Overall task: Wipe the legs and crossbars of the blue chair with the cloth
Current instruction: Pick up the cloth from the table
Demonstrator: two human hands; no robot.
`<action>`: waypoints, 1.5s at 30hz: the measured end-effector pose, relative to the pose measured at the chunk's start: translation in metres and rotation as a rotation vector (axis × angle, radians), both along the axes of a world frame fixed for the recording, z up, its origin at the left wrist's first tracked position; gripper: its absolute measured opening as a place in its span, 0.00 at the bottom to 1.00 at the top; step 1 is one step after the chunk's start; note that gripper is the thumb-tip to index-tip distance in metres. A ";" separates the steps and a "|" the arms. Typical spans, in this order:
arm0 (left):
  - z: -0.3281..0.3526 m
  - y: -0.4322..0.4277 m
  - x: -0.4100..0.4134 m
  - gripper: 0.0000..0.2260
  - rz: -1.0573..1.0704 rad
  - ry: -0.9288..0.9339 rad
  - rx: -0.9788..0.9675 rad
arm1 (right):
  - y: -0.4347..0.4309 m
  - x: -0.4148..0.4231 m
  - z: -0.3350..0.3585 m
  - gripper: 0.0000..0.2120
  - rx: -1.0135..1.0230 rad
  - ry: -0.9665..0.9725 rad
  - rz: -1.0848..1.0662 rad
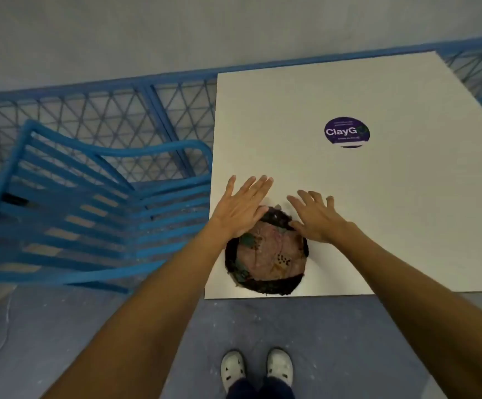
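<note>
My left hand (241, 210) and right hand (316, 218), both spread flat, press the round, dark-edged patterned cloth (267, 254) on the white worktop (377, 211); slatted blue chair (90, 214) left.

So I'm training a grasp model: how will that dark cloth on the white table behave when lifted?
The cloth lies bunched and wrinkled, so it is probably floppy and will drape. It looks thin, likely light. Both open hands, left and right, rest at its far edge.
</note>
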State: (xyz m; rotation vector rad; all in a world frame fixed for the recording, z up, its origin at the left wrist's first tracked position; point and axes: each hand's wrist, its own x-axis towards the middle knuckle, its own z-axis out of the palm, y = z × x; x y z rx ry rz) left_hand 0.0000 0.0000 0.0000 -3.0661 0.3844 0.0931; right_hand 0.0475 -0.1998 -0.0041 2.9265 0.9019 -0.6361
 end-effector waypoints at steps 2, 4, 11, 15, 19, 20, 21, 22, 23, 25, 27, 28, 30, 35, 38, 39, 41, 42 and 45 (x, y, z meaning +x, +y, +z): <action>-0.009 -0.007 -0.008 0.27 0.110 0.087 0.011 | -0.001 -0.009 -0.008 0.25 0.004 0.007 -0.006; -0.025 -0.008 -0.023 0.28 0.264 0.181 -0.015 | -0.002 -0.022 -0.016 0.21 0.037 0.038 -0.032; -0.036 -0.016 -0.055 0.24 0.515 0.270 -0.308 | -0.002 -0.044 -0.023 0.18 0.148 0.012 -0.175; -0.028 -0.027 -0.059 0.21 0.635 0.218 -0.371 | 0.010 -0.053 -0.023 0.15 0.231 0.041 -0.344; -0.029 -0.035 -0.061 0.23 0.818 0.233 -0.383 | 0.020 -0.064 -0.028 0.12 0.268 0.022 -0.531; -0.029 -0.035 -0.062 0.24 0.837 0.240 -0.357 | 0.021 -0.067 -0.028 0.13 0.287 0.018 -0.565; -0.030 -0.034 -0.063 0.24 0.853 0.251 -0.333 | 0.022 -0.069 -0.029 0.13 0.309 0.027 -0.589; -0.030 -0.033 -0.064 0.24 0.869 0.257 -0.331 | 0.024 -0.071 -0.030 0.13 0.333 0.049 -0.599; -0.029 -0.031 -0.064 0.22 0.892 0.265 -0.360 | 0.025 -0.072 -0.031 0.12 0.354 0.073 -0.595; -0.029 -0.028 -0.064 0.20 0.938 0.269 -0.488 | 0.029 -0.074 -0.030 0.08 0.408 0.110 -0.568; -0.027 -0.026 -0.064 0.17 0.935 0.267 -0.685 | 0.032 -0.077 -0.026 0.04 0.513 0.118 -0.573; -0.026 -0.027 -0.067 0.15 0.926 0.257 -0.809 | 0.032 -0.079 -0.023 0.03 0.575 0.124 -0.594; -0.019 -0.030 -0.079 0.12 0.918 0.240 -1.023 | 0.034 -0.082 -0.020 0.05 0.695 0.138 -0.641; -0.003 -0.019 -0.107 0.08 0.981 0.133 -1.276 | 0.052 -0.094 -0.006 0.16 0.794 0.222 -0.570; 0.008 0.004 -0.124 0.10 1.036 0.059 -1.394 | 0.074 -0.105 -0.005 0.21 0.793 0.214 -0.432; 0.013 0.013 -0.129 0.11 1.051 0.037 -1.443 | 0.083 -0.108 -0.004 0.21 0.804 0.192 -0.379; 0.025 0.033 -0.142 0.13 1.077 -0.011 -1.569 | 0.106 -0.119 0.003 0.19 0.838 0.178 -0.291; 0.031 0.045 -0.148 0.14 1.074 -0.033 -1.643 | 0.120 -0.126 0.008 0.18 0.865 0.197 -0.272; 0.045 0.089 -0.171 0.09 1.014 -0.042 -1.791 | 0.173 -0.154 0.023 0.19 0.978 0.325 -0.279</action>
